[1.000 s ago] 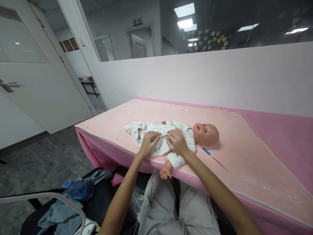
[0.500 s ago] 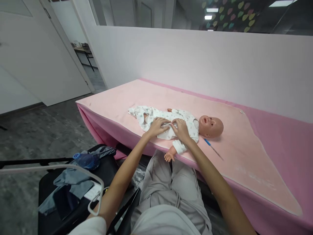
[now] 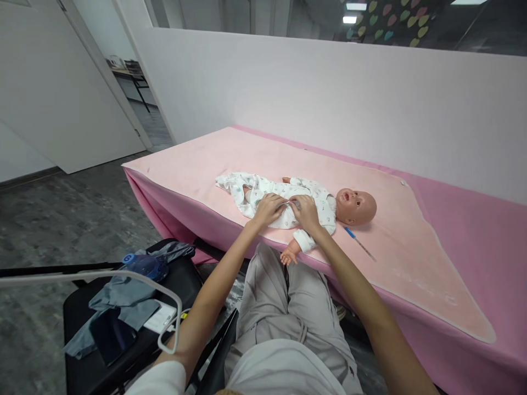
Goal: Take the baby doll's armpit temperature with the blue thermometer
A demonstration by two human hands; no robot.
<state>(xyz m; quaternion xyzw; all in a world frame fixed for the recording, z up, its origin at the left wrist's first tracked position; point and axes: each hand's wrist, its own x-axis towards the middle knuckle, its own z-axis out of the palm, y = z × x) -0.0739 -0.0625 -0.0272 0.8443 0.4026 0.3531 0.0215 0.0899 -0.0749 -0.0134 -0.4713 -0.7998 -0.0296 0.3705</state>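
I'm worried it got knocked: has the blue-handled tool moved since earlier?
No. Against the pink mat, the blue-handled tool keeps its place beside the doll's head; only the camera view has shifted.

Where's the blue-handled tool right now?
Head view, right of center: the blue-handled tool lies on the pink mat, just on the near side of the doll's head.

Doll (image 3: 356,207) on the table (image 3: 411,263), pen (image 3: 359,243) beside its head
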